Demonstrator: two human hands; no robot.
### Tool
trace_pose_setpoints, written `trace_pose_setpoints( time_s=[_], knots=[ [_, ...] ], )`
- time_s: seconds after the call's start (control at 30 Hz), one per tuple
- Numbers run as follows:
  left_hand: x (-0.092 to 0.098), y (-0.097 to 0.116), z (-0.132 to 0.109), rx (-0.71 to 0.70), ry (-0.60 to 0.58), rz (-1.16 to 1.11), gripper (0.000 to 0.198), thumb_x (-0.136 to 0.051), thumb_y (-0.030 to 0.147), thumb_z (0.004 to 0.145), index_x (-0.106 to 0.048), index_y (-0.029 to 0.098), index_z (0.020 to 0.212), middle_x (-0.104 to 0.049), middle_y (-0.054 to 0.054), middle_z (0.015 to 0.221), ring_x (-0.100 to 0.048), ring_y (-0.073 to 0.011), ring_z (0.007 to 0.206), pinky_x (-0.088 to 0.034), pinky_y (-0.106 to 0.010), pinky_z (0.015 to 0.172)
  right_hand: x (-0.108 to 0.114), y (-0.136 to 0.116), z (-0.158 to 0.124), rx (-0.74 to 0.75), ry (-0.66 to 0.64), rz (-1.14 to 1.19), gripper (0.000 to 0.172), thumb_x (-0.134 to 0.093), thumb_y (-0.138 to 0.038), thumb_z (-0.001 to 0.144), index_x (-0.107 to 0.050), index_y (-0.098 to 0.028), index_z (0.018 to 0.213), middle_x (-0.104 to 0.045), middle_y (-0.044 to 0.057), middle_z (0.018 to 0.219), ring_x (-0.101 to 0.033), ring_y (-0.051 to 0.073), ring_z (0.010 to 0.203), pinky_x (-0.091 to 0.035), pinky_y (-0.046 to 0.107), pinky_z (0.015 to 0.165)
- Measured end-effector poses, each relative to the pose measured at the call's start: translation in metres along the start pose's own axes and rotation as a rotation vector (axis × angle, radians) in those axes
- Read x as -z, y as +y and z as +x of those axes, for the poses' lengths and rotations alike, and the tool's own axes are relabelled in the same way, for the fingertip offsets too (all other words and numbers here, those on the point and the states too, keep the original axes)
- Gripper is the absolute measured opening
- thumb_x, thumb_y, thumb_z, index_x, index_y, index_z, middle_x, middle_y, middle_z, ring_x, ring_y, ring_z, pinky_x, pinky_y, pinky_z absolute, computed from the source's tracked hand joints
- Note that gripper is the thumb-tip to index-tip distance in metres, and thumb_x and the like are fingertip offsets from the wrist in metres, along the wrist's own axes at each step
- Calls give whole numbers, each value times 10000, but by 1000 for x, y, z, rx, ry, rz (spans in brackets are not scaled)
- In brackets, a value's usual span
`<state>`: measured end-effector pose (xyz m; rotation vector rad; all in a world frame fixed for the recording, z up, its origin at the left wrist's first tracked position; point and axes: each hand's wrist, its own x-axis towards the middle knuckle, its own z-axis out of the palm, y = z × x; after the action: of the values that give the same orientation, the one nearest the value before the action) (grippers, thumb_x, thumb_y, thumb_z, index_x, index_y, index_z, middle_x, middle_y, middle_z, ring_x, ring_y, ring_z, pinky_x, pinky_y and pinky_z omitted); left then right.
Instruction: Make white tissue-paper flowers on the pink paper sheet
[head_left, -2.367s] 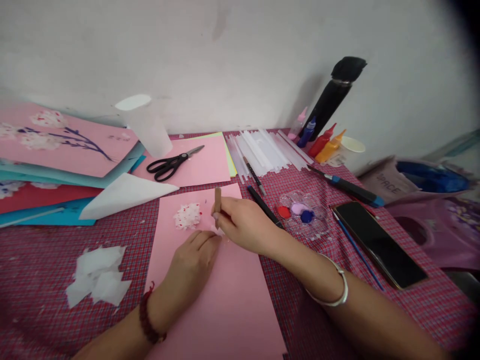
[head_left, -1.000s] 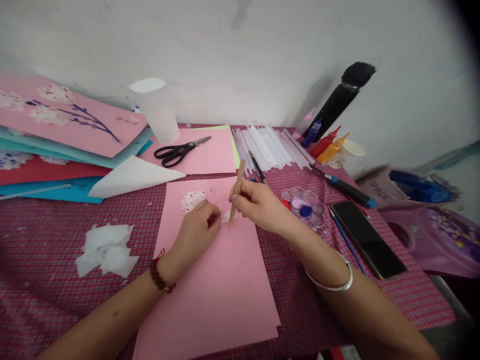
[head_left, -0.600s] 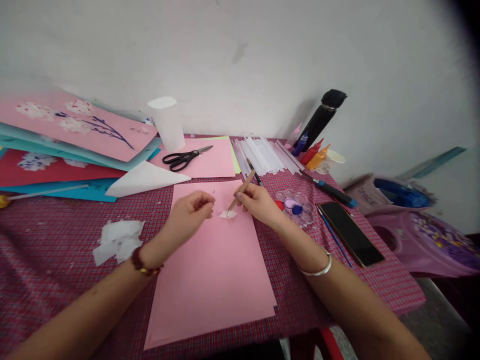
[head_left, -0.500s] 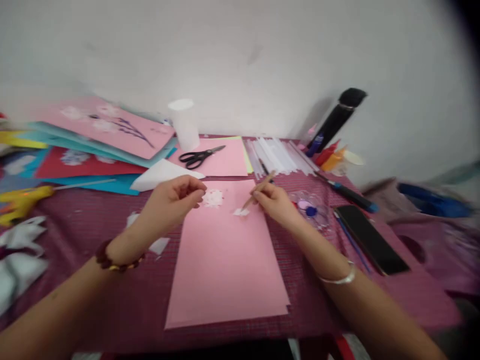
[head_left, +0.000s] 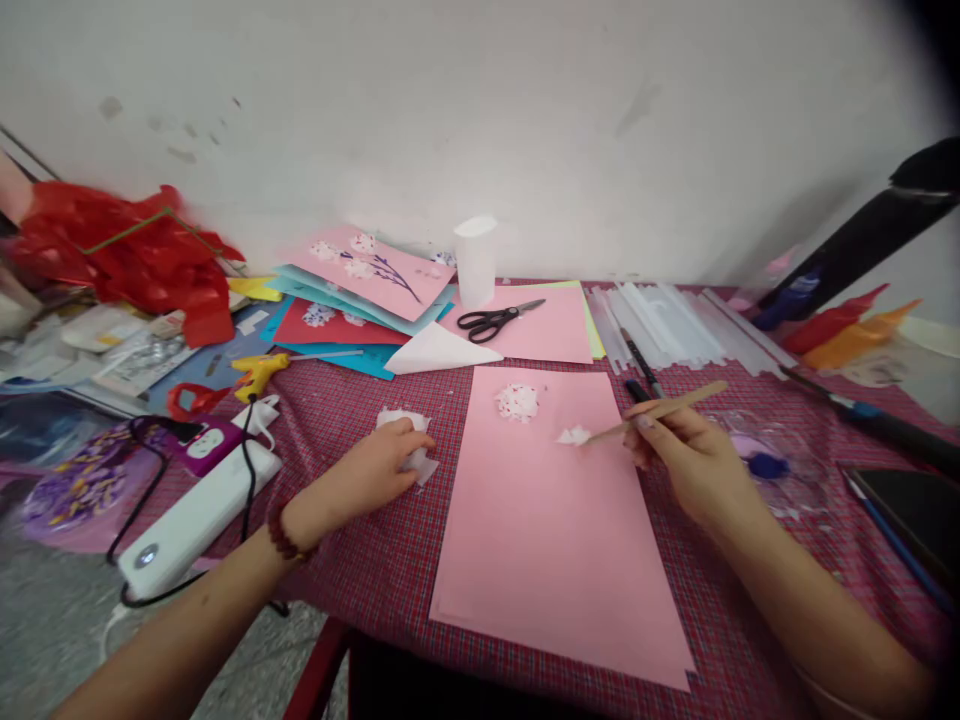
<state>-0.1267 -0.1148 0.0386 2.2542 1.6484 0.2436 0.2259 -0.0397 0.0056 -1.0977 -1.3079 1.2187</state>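
My right hand (head_left: 694,455) is closed round a flat wooden craft stick (head_left: 705,393). The stick's tip touches a small cluster of white paper bits (head_left: 573,436) on the pink sheet (head_left: 555,560). Left of that cluster, a round white paper blossom with dark specks (head_left: 517,402) lies on the same sheet. My left hand (head_left: 382,465) is beside the sheet, its bent fingers closed on a small pile of white paper pieces (head_left: 405,415). Its fingertips are partly hidden.
Black scissors (head_left: 491,320) and a white roll (head_left: 476,265) rest behind the sheet. Finished flower cards (head_left: 375,265) are stacked at back left, near a yellow glue gun (head_left: 259,375) and white power strip (head_left: 195,525). Glue sticks (head_left: 660,320) and a clear palette (head_left: 795,470) lie right.
My left hand has moved from beside the blossom to the white paper pieces left of the sheet. My right hand keeps the stick at the cluster. The view has turned left.
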Motion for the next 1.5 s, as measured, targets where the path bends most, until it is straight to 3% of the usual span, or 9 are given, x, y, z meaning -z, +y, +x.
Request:
trace_pose_setpoints(
  time_s=[0.17,0.37,0.47,0.57,0.73,0.87,1.0,1.3,1.5],
  knots=[
    [2,-3,15,-80,-99,77,106,-516,120,716,-595,191,717,-553,-52,862,-524,-210,840,-416,-328,777,1,-7,-3,32,14,-46,188,-623,-377,800,-636,-202,866,-585,-4,618,-517,115,483,-432,244,436],
    [9,-8,29,-112,-66,0,146,-557,236,718,-539,204,576,-567,-17,725,-532,-184,706,-417,-297,679,-2,-17,-1,75,13,-20,241,-596,-418,787,-586,-185,848,-556,-27,598,-506,95,477,-439,221,435],
    [12,15,40,18,-88,-199,192,-537,319,771,-518,208,616,-512,32,591,-481,-134,547,-370,-233,522,-3,-19,-1,75,0,-4,233,-586,-404,791,-576,-179,849,-548,-27,606,-502,89,486,-433,209,434],
    [3,55,57,93,-13,-376,153,-534,328,772,-539,202,687,-512,42,588,-484,-122,535,-355,-216,489,-3,-19,-2,89,-23,-13,202,-567,-374,810,-572,-177,853,-554,-19,628,-513,91,512,-437,204,444],
    [-27,100,92,36,187,-210,60,-523,191,759,-575,191,729,-543,43,588,-503,-117,543,-340,-222,514,-8,-10,-6,130,-113,-134,139,-523,-277,848,-600,-166,880,-601,12,700,-552,107,563,-466,224,486],
    [-38,101,103,-20,196,-124,119,-504,162,785,-601,188,720,-568,23,616,-528,-132,578,-359,-240,540,-16,-3,-7,278,-210,-362,150,-511,-160,849,-650,-165,906,-681,47,834,-615,133,675,-503,271,629],
    [-44,96,102,-91,255,-97,132,-513,148,791,-630,188,745,-590,-28,802,-576,-173,759,-431,-277,656,-18,-7,-7,402,-238,-562,178,-498,-140,867,-664,-166,929,-711,69,948,-657,166,850,-498,308,796],
    [-45,107,112,-133,320,-37,153,-509,111,830,-645,171,795,-593,-35,784,-561,-167,719,-431,-281,651,-12,-9,-5,397,-155,-616,164,-512,-134,850,-660,-176,906,-715,64,937,-668,176,849,-505,301,791],
    [-68,119,115,-108,273,-70,147,-528,92,816,-583,169,705,-579,-10,701,-543,-158,666,-419,-277,626,-11,-7,-3,368,-136,-601,169,-510,-148,854,-660,-167,930,-716,61,913,-669,174,818,-503,293,764]
  ],
)
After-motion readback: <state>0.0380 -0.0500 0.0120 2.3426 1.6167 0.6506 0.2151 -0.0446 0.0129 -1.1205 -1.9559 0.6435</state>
